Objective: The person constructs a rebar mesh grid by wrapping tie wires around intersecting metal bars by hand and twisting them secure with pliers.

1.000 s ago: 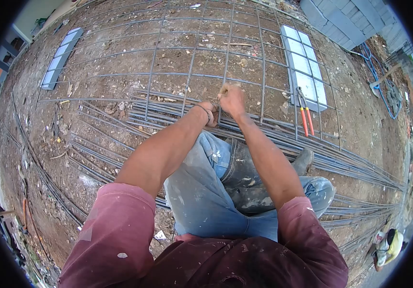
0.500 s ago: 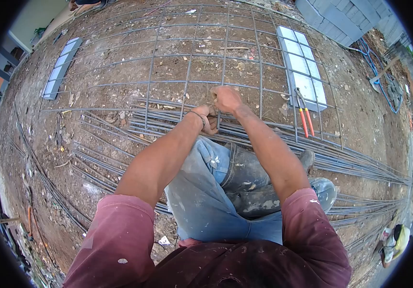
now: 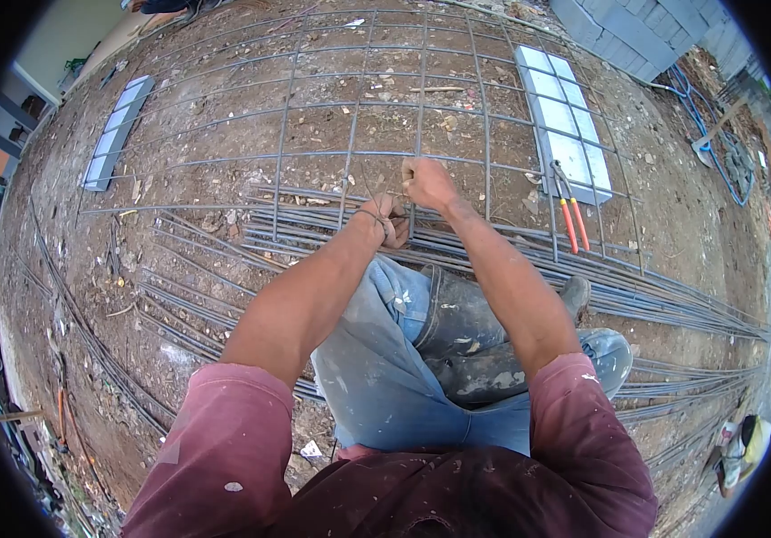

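My left hand point(image 3: 387, 221) is closed beside a crossbar of the rebar grid point(image 3: 352, 152), and thin wire shows at its fingers and wrist. Just to the right and slightly higher, my right hand point(image 3: 428, 183) is closed at the same upright bar; what its fingertips pinch is too small to make out. Under both hands lies a bundle of loose steel bars point(image 3: 493, 254). Pincers with orange handles point(image 3: 573, 221) lean on the grid at the right, by a long pale block point(image 3: 565, 121) that lies beneath the bars.
Another pale block point(image 3: 118, 134) lies under the grid's left side. More loose bars point(image 3: 192, 305) spread at the left. Grey blocks point(image 3: 614, 36) are stacked at the back right, near a blue hose point(image 3: 704, 125). Part of another person point(image 3: 170, 5) shows at the top left.
The view has shifted slightly, and the other person has come into view at the top left. My hands have drawn slightly apart, and a wire strand now stands out above the left one.
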The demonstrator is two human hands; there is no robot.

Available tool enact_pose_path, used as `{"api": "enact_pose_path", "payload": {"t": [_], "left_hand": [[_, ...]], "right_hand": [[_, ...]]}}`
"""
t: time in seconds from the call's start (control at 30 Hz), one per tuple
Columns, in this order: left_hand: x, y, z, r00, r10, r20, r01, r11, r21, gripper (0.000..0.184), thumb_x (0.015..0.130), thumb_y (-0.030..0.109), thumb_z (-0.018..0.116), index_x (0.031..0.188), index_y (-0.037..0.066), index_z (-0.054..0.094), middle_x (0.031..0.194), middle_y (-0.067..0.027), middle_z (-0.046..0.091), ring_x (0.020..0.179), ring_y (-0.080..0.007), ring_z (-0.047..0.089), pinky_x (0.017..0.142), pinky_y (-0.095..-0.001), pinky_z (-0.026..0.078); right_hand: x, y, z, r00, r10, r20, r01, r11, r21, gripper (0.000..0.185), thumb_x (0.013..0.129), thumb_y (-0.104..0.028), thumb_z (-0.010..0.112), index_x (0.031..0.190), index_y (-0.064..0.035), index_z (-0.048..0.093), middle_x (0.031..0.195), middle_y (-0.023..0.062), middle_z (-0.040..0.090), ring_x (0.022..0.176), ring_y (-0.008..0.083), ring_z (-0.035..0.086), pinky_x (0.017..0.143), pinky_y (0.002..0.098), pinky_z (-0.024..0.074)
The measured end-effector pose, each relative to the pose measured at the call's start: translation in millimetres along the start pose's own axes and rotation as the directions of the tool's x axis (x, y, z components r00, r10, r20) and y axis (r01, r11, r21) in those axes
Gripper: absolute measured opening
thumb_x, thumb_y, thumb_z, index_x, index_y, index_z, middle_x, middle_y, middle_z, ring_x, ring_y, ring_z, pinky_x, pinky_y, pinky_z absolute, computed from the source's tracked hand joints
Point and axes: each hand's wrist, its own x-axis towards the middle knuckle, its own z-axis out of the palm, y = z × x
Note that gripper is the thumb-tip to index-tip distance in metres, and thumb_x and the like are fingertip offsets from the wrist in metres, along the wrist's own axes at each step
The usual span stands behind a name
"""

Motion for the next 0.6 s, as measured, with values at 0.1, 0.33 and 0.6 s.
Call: {"api": "enact_pose_path", "payload": {"t": [0.1,0.33,0.6], "left_hand": [[-9,-4,3,0.999,0.008,0.046,-0.009,1.0,0.017,0.009,0.093,0.003,0.062,0.086,0.009,0.062,0.08,-0.0068,0.063,0.074,-0.0263,0.065,0.076,-0.0483,0.051],[54,3,-1,0.994,0.046,0.099,-0.061,0.986,0.153,0.015,0.103,0.015,0.057,0.089,0.009,0.062,0.08,-0.0072,0.068,0.073,-0.0249,0.066,0.07,-0.0465,0.053],[50,6,-3,0.999,0.01,0.045,-0.018,0.981,0.194,0.016,0.104,0.02,0.058,0.092,0.01,0.062,0.08,-0.0084,0.069,0.064,-0.0264,0.067,0.065,-0.047,0.056]], "right_hand": [[-8,0,-10,0.996,0.082,0.035,-0.085,0.99,0.108,0.007,0.074,-0.004,0.065,0.081,-0.0023,0.066,0.088,0.0226,0.071,0.088,0.0416,0.068,0.077,0.0495,0.0525],[-75,-2,-17,0.995,0.067,-0.072,-0.054,0.984,0.172,0.004,0.08,-0.005,0.072,0.082,-0.0022,0.07,0.079,0.0167,0.071,0.078,0.0303,0.07,0.071,0.0425,0.053],[-117,2,38,0.853,0.507,-0.127,-0.392,0.782,0.484,0.003,0.083,-0.003,0.072,0.081,-0.001,0.073,0.071,0.0124,0.074,0.063,0.0188,0.073,0.062,0.0327,0.0557]]}}
